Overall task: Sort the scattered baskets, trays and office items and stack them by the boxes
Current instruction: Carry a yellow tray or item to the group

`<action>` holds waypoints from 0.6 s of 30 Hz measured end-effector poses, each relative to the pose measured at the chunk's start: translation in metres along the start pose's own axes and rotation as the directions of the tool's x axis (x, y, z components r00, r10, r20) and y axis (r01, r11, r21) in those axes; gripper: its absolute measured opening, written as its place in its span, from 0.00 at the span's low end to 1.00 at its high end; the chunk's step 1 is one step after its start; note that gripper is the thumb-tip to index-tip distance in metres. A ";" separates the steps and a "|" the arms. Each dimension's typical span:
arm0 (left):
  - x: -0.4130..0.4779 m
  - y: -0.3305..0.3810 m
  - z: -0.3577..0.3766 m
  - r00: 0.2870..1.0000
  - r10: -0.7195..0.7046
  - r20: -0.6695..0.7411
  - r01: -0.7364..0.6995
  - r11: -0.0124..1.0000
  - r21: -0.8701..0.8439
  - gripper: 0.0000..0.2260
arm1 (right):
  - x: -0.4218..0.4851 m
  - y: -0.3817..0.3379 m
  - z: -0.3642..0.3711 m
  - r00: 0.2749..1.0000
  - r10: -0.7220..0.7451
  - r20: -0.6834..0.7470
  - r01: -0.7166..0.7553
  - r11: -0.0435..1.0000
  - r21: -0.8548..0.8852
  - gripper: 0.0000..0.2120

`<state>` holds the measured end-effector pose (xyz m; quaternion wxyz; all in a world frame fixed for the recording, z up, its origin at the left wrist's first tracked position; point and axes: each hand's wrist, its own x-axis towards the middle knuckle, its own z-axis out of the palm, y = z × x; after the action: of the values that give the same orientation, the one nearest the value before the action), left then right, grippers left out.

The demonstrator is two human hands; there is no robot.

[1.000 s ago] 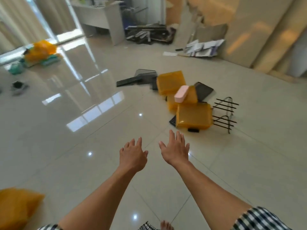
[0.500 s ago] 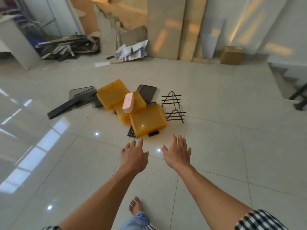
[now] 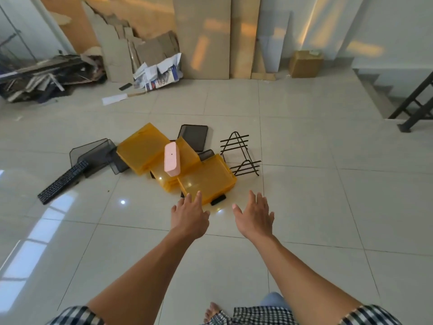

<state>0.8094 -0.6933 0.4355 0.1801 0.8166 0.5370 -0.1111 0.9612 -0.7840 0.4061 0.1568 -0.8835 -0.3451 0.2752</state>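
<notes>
Hands are hovering empty above the glossy tiled floor. The left hand and the right hand are hanging palm-down, fingers straight and spread, gripping nothing. I am judging this as the approach to the first pick-up. Just beyond the left fingers the nearest orange tray is lying tilted at the front of the heap, its translucent, smooth plastic catching the light. Past it, a rounded pink box is leaning across a second orange tray, with a third orange tray lying further left. Ahead of the right fingers a black wire rack is standing, thin rods on triangular frames. Dark mesh trays and a keyboard are lying well to the left. A cardboard box is sitting far beyond, by the wall. Next, I am guessing, both hands will be clasping the near tray by its side edges, since slick plastic may be slipping.
</notes>
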 end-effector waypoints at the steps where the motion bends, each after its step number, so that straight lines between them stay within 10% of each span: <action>1: 0.009 -0.002 -0.002 1.000 0.010 0.003 -0.010 1.000 0.001 0.31 | 0.006 -0.005 0.002 1.000 0.003 -0.006 -0.003 1.000 0.004 0.35; 18: 0.187 -0.009 -0.040 0.993 -0.046 0.108 0.039 0.997 0.064 0.31 | 0.187 -0.077 0.000 0.998 0.032 0.060 -0.038 0.994 0.105 0.34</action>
<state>0.8750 -0.5169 0.3999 0.1817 0.8027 0.5400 -0.1762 1.0347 -0.5993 0.3714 0.1884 -0.8715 -0.3189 0.3213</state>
